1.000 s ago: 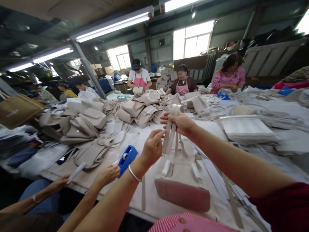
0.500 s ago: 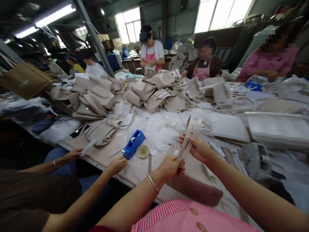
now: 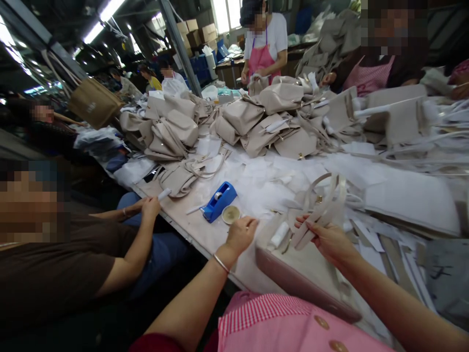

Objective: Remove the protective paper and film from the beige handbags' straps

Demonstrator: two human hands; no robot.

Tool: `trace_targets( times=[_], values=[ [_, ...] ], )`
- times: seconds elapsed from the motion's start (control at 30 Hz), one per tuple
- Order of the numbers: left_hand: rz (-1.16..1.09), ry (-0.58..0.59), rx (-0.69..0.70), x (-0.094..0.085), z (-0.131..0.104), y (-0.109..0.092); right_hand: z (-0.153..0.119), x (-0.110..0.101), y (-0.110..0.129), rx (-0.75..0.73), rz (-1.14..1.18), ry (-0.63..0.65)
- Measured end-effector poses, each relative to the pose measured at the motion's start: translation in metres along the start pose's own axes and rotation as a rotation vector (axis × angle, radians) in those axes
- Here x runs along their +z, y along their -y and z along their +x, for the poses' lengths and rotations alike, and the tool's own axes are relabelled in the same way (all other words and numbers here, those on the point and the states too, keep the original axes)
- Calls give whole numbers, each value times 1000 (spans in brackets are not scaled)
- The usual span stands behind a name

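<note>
My right hand (image 3: 330, 240) is closed on a pale beige bag strap (image 3: 335, 193), which loops up above the fingers and has a gold-coloured metal fitting. Below it lies a beige handbag (image 3: 304, 271) on its side at the table's front edge, with a white wrapped roll (image 3: 280, 235) on top. My left hand (image 3: 240, 237), apart from the strap, has thumb and fingertips drawn together; anything in them is too small to make out. Just beyond it are a small round dish (image 3: 230, 214) and a blue tape dispenser (image 3: 220, 201).
A heap of beige bags (image 3: 252, 120) covers the table's far side. White sheets (image 3: 410, 195) are stacked at right, near beige and white strips (image 3: 395, 259). At left a seated co-worker's hands (image 3: 151, 208) hold a white wrapped piece. Other people work across the table.
My left hand has let go of the strap and moved left toward the dish. My right hand still holds the strap, now lower over the bag. The view has turned left and down.
</note>
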State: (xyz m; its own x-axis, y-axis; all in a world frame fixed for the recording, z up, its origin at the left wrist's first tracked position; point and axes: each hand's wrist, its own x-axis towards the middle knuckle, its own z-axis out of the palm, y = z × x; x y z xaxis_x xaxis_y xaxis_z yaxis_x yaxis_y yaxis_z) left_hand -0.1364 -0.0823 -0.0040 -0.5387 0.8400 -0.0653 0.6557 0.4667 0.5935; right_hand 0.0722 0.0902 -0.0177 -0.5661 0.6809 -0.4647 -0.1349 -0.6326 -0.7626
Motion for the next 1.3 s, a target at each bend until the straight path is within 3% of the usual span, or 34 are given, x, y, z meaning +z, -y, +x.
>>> trace_targets(
  times=[0.1,0.17,0.23,0.33,0.43,0.57,0.73,0.93,1.07,1.17,1.3],
  values=[
    [217,-81,-173,-8,19,53,4,-13,-2,24,-28,-16],
    [405,-36,-269,-1,28,81,5,-18,-7,57,-30,-27],
    [540,27,-300,11,34,98,6,-19,-11,81,-23,-36],
    [655,79,-304,24,37,106,8,-17,-13,101,-5,-45],
    [665,68,-281,21,36,101,10,-18,-11,102,21,-60],
    [576,-52,-175,5,36,87,10,-25,-6,61,47,-63],
    [530,-105,-181,-2,49,59,7,-32,-3,18,73,-135],
    [384,-37,-26,24,99,14,7,-33,-7,31,113,-148],
    [306,-23,-49,53,148,-8,7,-27,-4,51,124,-163],
    [286,-22,-96,64,172,-11,8,-26,1,59,122,-191],
    [308,-78,-91,48,168,4,13,-34,1,53,128,-219]
  ],
)
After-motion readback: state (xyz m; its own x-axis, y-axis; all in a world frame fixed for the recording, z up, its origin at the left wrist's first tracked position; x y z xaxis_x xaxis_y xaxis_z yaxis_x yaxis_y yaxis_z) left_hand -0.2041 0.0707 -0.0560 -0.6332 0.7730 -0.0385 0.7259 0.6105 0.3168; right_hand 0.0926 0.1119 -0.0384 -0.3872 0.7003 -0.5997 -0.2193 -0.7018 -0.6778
